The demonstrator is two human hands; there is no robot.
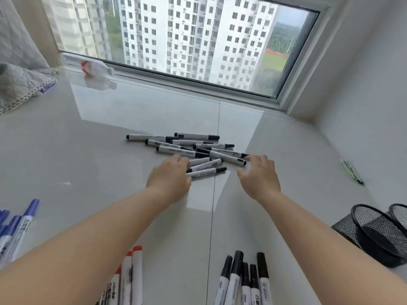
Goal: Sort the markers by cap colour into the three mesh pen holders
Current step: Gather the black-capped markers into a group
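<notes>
Lying crosswise, black-capped markers (pixel 193 150) — hands (pixel 169 179) alongside

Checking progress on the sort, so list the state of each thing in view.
Black-capped pile: capped, loose, unsorted.
Blue markers: lying grouped.
Red markers: lying grouped.
Near black markers: lying grouped.
Mesh holders: tipped, apparently empty.
Left hand: open.
Right hand: open.
</notes>
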